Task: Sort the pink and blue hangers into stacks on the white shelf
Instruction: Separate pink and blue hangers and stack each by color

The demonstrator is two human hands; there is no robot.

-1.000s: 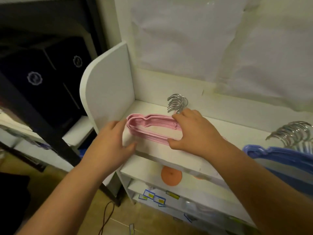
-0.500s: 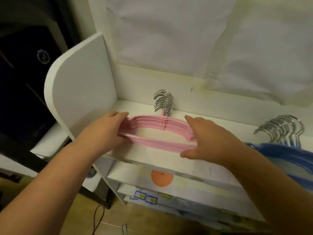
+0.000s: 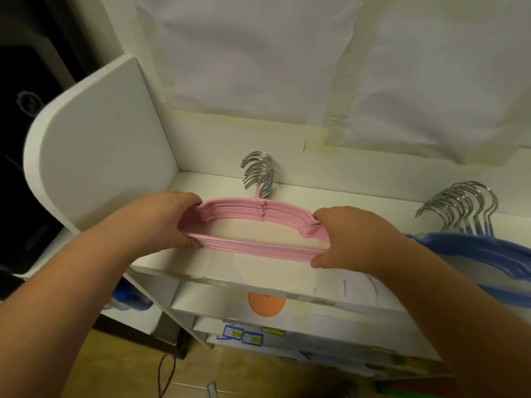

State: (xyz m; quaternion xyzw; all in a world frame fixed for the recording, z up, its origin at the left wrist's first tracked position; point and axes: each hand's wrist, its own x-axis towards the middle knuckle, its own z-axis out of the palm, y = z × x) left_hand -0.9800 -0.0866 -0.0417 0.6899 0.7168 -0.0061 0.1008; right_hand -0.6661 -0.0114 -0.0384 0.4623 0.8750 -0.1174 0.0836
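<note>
A stack of several pink hangers (image 3: 253, 214) lies flat on the white shelf (image 3: 359, 208), its metal hooks pointing to the back wall. My left hand (image 3: 169, 216) grips the stack's left end and my right hand (image 3: 347, 239) grips its right end. To the right, a stack of blue hangers (image 3: 488, 248) lies on the same shelf, its metal hooks also toward the wall; my right forearm covers part of it.
A white side panel (image 3: 97, 156) closes the shelf on the left. Lower shelves hold an orange disc (image 3: 265, 305) and labelled white boxes (image 3: 244, 334). Paper sheets (image 3: 258, 53) cover the wall behind. Dark furniture (image 3: 28, 110) stands at the left.
My right hand slid from the middle of the pink stack to its right end, and my left hand closed on the left end. The view shifted right.
</note>
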